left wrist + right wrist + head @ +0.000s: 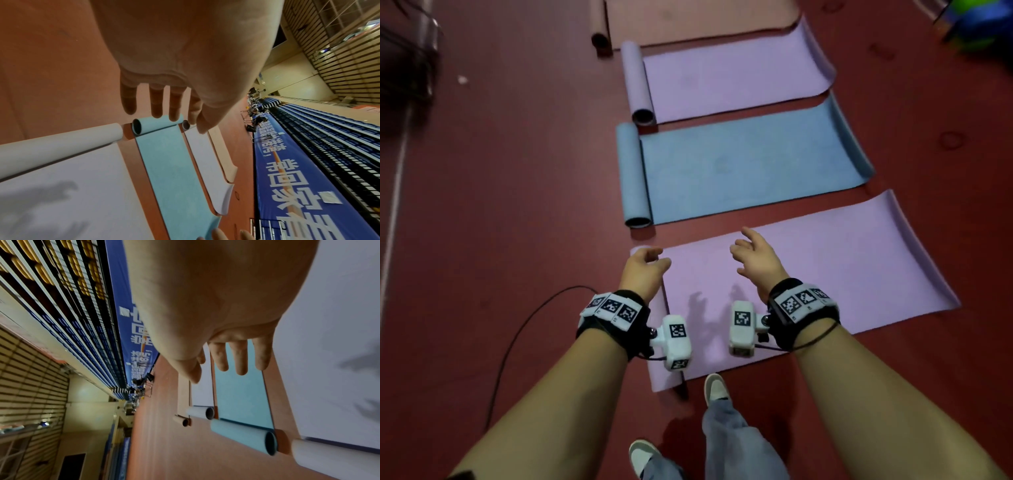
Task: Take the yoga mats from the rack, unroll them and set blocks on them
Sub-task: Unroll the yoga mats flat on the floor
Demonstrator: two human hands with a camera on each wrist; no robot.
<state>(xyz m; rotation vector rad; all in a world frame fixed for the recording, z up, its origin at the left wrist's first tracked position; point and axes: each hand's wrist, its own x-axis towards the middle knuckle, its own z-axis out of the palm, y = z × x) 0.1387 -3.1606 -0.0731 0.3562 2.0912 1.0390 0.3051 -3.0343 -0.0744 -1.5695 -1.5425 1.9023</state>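
Note:
Four yoga mats lie side by side on the red floor, each partly unrolled with a roll left at its left end. The nearest purple mat (825, 267) (61, 194) (333, 337) spreads to the right of its roll (664, 380) (61, 142). My left hand (654, 260) (156, 105) hovers over the far end of that roll, fingers relaxed and empty. My right hand (746, 250) (239, 360) floats above the flat part, fingers spread, holding nothing. Beyond lie a blue mat (750, 168) (170, 162), a second purple mat (736, 82) and a pink mat (688, 20).
A black cable (517, 335) curves over the floor at the left. A dark rack-like object (407, 61) stands at the far left, a green and blue thing (976, 27) at the far right. My shoe (714, 387) touches the near mat's edge. Bleachers with a blue banner (298, 170) line the hall.

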